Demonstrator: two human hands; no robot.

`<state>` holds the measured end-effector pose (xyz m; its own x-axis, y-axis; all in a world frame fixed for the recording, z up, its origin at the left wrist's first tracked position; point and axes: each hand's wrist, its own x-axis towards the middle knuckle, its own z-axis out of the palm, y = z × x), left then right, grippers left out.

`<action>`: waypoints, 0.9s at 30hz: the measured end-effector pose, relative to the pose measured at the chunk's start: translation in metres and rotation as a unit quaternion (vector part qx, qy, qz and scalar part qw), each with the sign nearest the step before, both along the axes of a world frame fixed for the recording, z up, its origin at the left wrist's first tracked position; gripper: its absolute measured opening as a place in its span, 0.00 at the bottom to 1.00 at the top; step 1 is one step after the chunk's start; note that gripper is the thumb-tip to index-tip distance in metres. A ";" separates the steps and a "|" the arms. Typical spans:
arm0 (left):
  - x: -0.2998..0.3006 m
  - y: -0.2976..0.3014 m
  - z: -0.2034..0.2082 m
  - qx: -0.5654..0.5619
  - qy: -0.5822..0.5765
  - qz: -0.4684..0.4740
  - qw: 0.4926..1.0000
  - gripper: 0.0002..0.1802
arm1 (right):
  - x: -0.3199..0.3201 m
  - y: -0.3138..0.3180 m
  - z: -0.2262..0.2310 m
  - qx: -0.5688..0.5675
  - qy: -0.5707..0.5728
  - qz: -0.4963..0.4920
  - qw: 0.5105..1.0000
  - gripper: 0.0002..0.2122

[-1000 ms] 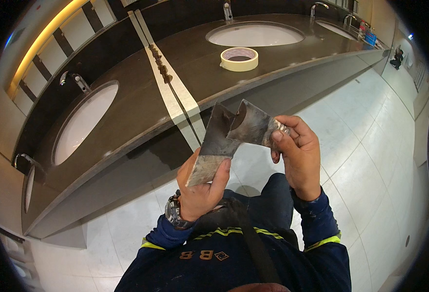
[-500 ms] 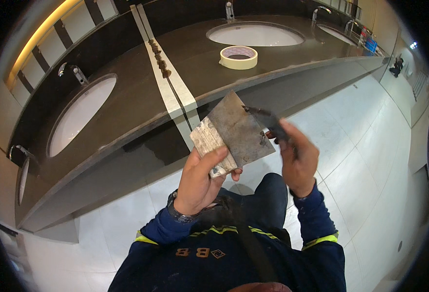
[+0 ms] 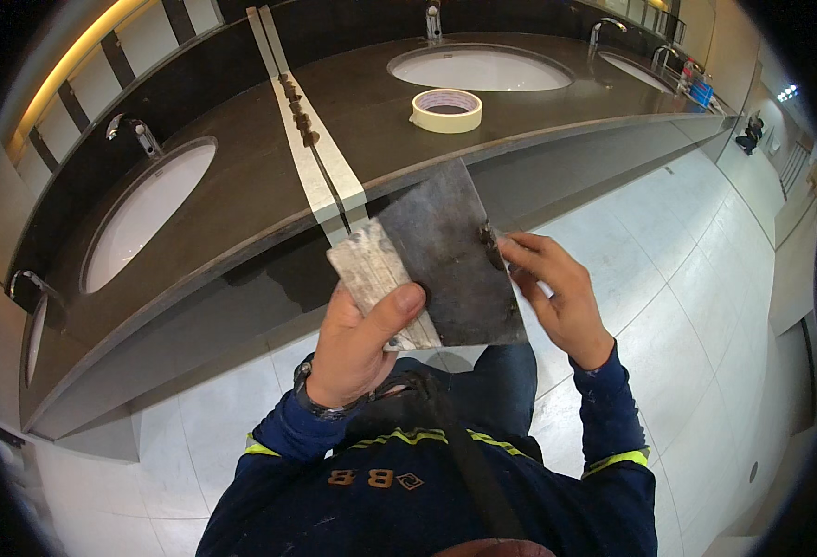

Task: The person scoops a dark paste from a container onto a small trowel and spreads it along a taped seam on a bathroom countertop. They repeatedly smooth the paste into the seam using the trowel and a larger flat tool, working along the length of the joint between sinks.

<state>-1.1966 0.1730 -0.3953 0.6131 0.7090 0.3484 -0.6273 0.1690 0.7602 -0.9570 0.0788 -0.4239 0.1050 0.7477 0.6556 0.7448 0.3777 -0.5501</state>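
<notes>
My left hand (image 3: 357,339) grips the pale, worn handle of a wide scraper (image 3: 445,251), thumb on top. Its broad grey metal blade is tilted up in front of the counter's edge. My right hand (image 3: 561,297) is at the blade's right edge, its finger and thumb closed on a thin dark flat tool (image 3: 494,243), mostly hidden and seen nearly edge-on. Dark paste clings to the blade by it. Beyond, two pale masking tape strips (image 3: 320,186) flank a dark seam in the countertop, with lumps of dark paste (image 3: 299,116) along its farther part.
A roll of masking tape (image 3: 446,110) sits on the dark curved countertop (image 3: 241,200) near its front edge. White oval basins (image 3: 153,218) with chrome taps (image 3: 139,135) are set into it. Small red and blue items (image 3: 700,91) stand at the far right end. Pale floor tiles (image 3: 631,288) lie below.
The scraper has turned, showing its blade broader and darker. My right hand has moved slightly down, and the dark tool has swung from lying across the blade to its right edge.
</notes>
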 end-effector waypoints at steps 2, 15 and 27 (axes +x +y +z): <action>-0.003 0.009 0.001 0.097 0.032 0.101 0.990 0.15 | 0.003 -0.005 -0.006 0.000 0.192 -0.044 0.980 0.15; -0.001 0.010 -0.006 0.344 0.056 0.263 0.900 0.23 | -0.042 -0.016 0.026 -0.008 0.383 0.053 0.922 0.12; -0.014 0.009 -0.003 0.359 0.050 0.349 0.864 0.20 | -0.054 0.015 0.029 0.022 0.402 0.129 0.906 0.13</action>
